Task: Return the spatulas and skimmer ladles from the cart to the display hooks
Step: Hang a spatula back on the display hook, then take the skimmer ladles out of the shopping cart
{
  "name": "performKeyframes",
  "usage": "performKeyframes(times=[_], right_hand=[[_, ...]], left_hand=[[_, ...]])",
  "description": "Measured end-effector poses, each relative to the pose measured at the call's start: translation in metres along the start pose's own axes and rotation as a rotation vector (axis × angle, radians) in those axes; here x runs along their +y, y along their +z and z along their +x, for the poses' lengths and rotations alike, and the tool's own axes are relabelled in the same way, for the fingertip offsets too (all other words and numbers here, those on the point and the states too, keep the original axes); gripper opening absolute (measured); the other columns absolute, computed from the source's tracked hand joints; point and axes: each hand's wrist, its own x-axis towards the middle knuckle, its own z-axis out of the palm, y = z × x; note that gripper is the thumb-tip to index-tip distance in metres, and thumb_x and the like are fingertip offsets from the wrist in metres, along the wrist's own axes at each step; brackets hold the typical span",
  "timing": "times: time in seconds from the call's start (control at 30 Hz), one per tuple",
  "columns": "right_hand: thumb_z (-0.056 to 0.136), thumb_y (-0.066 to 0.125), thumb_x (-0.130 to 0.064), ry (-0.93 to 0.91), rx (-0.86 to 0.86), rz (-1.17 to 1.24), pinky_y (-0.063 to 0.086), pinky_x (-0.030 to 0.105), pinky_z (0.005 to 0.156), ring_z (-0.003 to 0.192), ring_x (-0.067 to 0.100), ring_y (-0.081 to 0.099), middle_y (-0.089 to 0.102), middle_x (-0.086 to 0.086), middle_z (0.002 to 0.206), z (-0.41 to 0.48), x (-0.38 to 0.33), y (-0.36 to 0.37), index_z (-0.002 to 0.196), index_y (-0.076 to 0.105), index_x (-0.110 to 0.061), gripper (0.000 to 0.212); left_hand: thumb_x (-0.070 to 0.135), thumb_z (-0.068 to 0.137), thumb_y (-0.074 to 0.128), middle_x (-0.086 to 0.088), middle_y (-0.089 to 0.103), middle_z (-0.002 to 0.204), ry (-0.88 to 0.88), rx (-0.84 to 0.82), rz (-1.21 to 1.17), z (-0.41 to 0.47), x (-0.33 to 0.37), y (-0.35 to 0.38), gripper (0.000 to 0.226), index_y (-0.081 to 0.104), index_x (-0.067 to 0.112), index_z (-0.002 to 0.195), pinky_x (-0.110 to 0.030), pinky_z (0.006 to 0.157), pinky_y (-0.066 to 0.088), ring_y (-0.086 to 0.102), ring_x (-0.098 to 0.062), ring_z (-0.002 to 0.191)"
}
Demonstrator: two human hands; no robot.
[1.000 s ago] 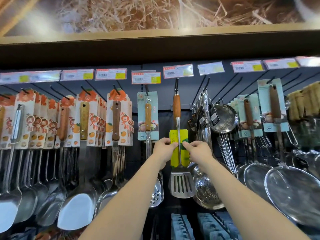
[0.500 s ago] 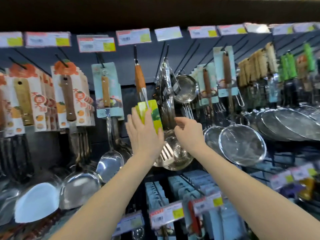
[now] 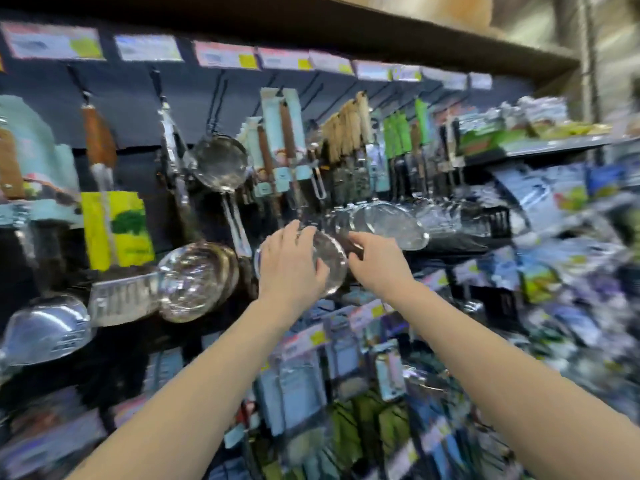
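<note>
- Dark display wall (image 3: 138, 109), packed with hanging steel utensils, and everything is smeared with blur.
- Slotted spatula (image 3: 100, 143) with a brown handle and a yellow card hangs on a hook at the left, well apart from both hands.
- Round mesh skimmer (image 3: 334, 268) hangs low at centre, right between the hands.
- Left hand (image 3: 291, 268) lies on its face with fingers spread, grip loose and unclenched.
- Right hand (image 3: 379, 266) is at its right rim, fingertips blurred, so I can't tell its grip.
</note>
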Motion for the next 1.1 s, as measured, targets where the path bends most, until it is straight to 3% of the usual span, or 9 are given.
performKeyframes(times=[0.13,0.2,0.3,0.4,0.5,0.57,0.7,0.9,1.1], right_hand=[[0.095,0.056,-0.02,0.052,-0.087,-0.197,0.056,0.041,0.092,0.115,0.033,0.066,0.072,0.01,0.123,-0.018,0.08,-0.056,0.135,0.063,-0.015,0.041],[0.098,0.054,-0.018,0.079,-0.128,-0.291,0.054,0.043,0.096,0.123,0.034,0.062,0.067,0.011,0.133,-0.034,0.121,-0.083,0.141,0.058,-0.013,0.044],[0.097,0.053,-0.019,0.182,-0.144,-0.375,0.054,0.04,0.078,0.109,0.033,0.066,0.069,0.008,0.121,-0.067,0.188,-0.116,0.131,0.06,-0.015,0.036],[0.094,0.054,-0.017,0.295,-0.198,-0.449,0.054,0.04,0.081,0.113,0.034,0.064,0.067,0.012,0.122,-0.107,0.253,-0.143,0.127,0.061,-0.011,0.034],[0.098,0.051,-0.014,0.433,-0.25,-0.499,0.042,0.035,0.074,0.115,0.034,0.06,0.061,0.014,0.125,-0.145,0.314,-0.167,0.127,0.056,-0.006,0.03],[0.098,0.05,-0.014,0.532,-0.263,-0.535,0.042,0.035,0.072,0.11,0.035,0.062,0.062,0.013,0.125,-0.167,0.354,-0.179,0.121,0.056,-0.008,0.025],[0.095,0.054,-0.019,0.671,-0.278,-0.556,0.051,0.038,0.082,0.116,0.036,0.063,0.064,0.014,0.13,-0.205,0.427,-0.19,0.137,0.056,-0.014,0.042],[0.096,0.053,-0.022,0.902,-0.359,-0.586,0.057,0.042,0.085,0.11,0.038,0.067,0.07,0.016,0.118,-0.245,0.527,-0.171,0.117,0.063,-0.009,0.026],[0.102,0.049,-0.026,1.124,-0.438,-0.56,0.055,0.048,0.1,0.125,0.036,0.061,0.063,0.015,0.141,-0.285,0.61,-0.156,0.143,0.055,-0.007,0.046]], left_hand=[[0.034,0.085,0.057,-0.017,0.061,0.138,0.074,-0.096,-0.084,0.006,0.082,0.037,0.056,0.062,0.009,0.135,-0.048,0.104,0.047,0.06,-0.042,0.122],[0.031,0.09,0.06,-0.013,0.064,0.131,0.132,-0.16,-0.157,0.004,0.127,0.059,0.048,0.062,0.011,0.134,-0.044,0.096,0.049,0.063,-0.039,0.115],[0.029,0.094,0.062,-0.01,0.062,0.136,0.228,-0.284,-0.257,-0.006,0.2,0.1,0.05,0.057,0.014,0.141,-0.042,0.098,0.046,0.06,-0.036,0.121],[0.033,0.097,0.058,-0.007,0.057,0.145,0.295,-0.392,-0.332,-0.02,0.272,0.144,0.053,0.051,0.017,0.147,-0.04,0.104,0.045,0.057,-0.031,0.13],[0.038,0.102,0.053,-0.002,0.05,0.153,0.351,-0.518,-0.352,-0.034,0.332,0.189,0.056,0.043,0.02,0.154,-0.039,0.107,0.047,0.053,-0.028,0.135],[0.039,0.102,0.052,-0.003,0.051,0.152,0.396,-0.571,-0.363,-0.042,0.366,0.219,0.056,0.043,0.02,0.153,-0.04,0.104,0.048,0.054,-0.029,0.132],[0.038,0.103,0.051,-0.009,0.052,0.146,0.466,-0.693,-0.383,-0.062,0.426,0.282,0.052,0.045,0.014,0.149,-0.042,0.102,0.045,0.054,-0.033,0.129],[0.039,0.1,0.051,-0.012,0.053,0.145,0.575,-0.864,-0.445,-0.099,0.497,0.402,0.056,0.044,0.013,0.15,-0.044,0.104,0.046,0.054,-0.036,0.13],[0.038,0.099,0.054,-0.013,0.054,0.145,0.658,-1.046,-0.438,-0.137,0.555,0.492,0.054,0.048,0.012,0.146,-0.045,0.106,0.046,0.054,-0.037,0.133]])
